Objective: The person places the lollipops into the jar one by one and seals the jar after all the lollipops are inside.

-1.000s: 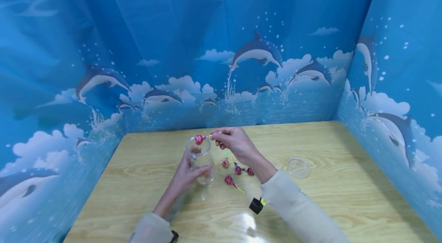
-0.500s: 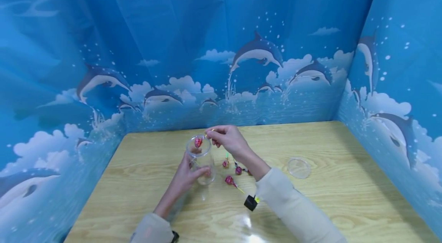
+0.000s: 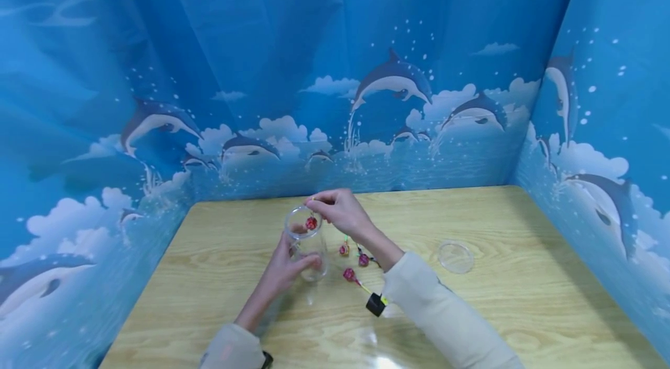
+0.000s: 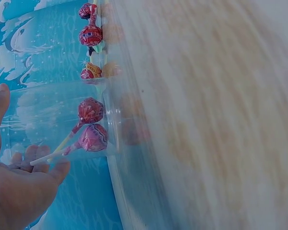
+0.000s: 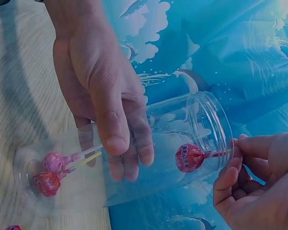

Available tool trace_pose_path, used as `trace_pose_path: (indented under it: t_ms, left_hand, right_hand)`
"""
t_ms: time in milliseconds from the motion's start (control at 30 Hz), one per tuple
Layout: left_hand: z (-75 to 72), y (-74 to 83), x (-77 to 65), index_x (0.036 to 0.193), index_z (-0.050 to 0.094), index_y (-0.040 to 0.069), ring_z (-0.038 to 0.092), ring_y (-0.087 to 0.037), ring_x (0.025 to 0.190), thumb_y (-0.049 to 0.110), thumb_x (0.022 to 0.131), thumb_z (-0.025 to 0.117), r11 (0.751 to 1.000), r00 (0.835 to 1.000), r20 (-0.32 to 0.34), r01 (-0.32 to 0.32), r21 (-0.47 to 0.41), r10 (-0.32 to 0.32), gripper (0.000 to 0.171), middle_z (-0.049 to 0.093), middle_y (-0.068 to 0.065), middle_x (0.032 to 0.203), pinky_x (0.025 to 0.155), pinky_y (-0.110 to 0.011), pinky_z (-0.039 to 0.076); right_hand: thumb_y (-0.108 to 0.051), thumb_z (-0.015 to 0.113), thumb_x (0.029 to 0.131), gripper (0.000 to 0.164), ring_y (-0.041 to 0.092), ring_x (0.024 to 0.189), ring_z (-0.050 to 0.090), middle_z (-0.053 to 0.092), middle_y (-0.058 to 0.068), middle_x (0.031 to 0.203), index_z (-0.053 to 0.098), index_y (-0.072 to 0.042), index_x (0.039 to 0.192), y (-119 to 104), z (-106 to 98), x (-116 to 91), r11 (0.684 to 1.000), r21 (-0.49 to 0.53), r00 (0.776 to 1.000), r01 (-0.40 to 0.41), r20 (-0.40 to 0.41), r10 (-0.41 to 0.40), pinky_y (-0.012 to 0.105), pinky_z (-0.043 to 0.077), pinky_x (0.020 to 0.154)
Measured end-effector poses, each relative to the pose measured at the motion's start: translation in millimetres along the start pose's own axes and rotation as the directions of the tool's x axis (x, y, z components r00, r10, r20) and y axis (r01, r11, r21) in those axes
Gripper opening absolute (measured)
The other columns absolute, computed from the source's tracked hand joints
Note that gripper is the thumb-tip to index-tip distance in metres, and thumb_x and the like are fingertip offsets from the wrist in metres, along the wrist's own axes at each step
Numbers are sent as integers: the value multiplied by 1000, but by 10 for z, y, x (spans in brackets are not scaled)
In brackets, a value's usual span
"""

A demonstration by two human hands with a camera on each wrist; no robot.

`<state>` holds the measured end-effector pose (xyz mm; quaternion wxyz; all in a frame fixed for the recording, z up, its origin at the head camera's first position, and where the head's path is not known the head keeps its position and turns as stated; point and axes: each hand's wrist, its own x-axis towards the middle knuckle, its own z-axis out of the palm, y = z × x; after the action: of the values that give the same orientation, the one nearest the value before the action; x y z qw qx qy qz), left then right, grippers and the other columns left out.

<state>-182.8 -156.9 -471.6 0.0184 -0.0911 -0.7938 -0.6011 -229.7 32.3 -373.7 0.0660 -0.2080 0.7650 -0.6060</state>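
My left hand (image 3: 280, 269) grips a clear plastic jar (image 3: 320, 244) around its side, thumb across the front, with the mouth facing up. My right hand (image 3: 342, 215) pinches a red-wrapped lollipop (image 3: 311, 223) by its stick at the jar's rim. In the right wrist view that lollipop's head (image 5: 189, 158) hangs just inside the mouth, and its stick end is hidden by the fingertips. At the jar's bottom lie a pink lollipop (image 4: 93, 138) and a red lollipop (image 4: 90, 110), sticks slanting up the wall.
Several loose lollipops (image 3: 349, 274) lie on the wooden table (image 3: 209, 299) right of the jar, some partly behind the right forearm. A clear round lid (image 3: 455, 256) rests farther right. A blue dolphin-print curtain (image 3: 262, 95) hangs behind the table and along its sides.
My right hand has moved slightly left to the jar's rim and tipped the lollipop down, so its head went from above the mouth to inside it. My left hand stays on the jar.
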Motion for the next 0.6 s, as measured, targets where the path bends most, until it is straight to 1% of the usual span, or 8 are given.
trace_pose_path:
  t_ms: [167,300,433,533,600]
  left_hand:
    - [3,-23,3,140,44,6,46,-49,136,7,84,84,1000,1000,7,8,3,-8,68,50,-21,146,107,-62,45]
    - [4,-33,5,140,43,7,48,-51,133,7,84,84,1000,1000,12,14,8,-15,69,48,-23,147,107,-64,44]
    - [9,-34,9,140,44,8,45,-51,136,9,83,85,1000,1000,4,26,17,-26,70,49,-21,147,112,-67,37]
    - [10,-37,8,139,45,7,42,-51,140,10,84,85,999,1000,-3,19,29,-19,69,50,-22,146,115,-68,31]
    - [7,-28,2,139,45,7,41,-51,141,9,84,85,1000,1000,-5,17,22,-17,68,50,-22,147,115,-68,30]
  right_hand:
    - [-26,66,103,29,15,67,49,66,10,84,75,-4,120,3,-10,18,1000,-16,1000,21,15,-21,26,42,56]
    - [-25,67,102,28,15,71,53,67,6,88,74,-8,123,17,-55,12,999,-21,999,29,21,-28,26,46,59]
    - [-26,66,103,27,17,77,57,69,5,93,74,-10,124,52,-155,-32,999,-35,1000,8,12,-8,28,48,61]
    - [-25,65,104,28,19,80,60,68,6,96,73,-10,126,72,-261,-90,999,-48,1000,-19,-3,19,29,50,65]
    - [-24,64,104,28,19,83,61,69,6,99,72,-9,126,90,-334,-133,998,-55,999,-37,-14,37,31,52,68]
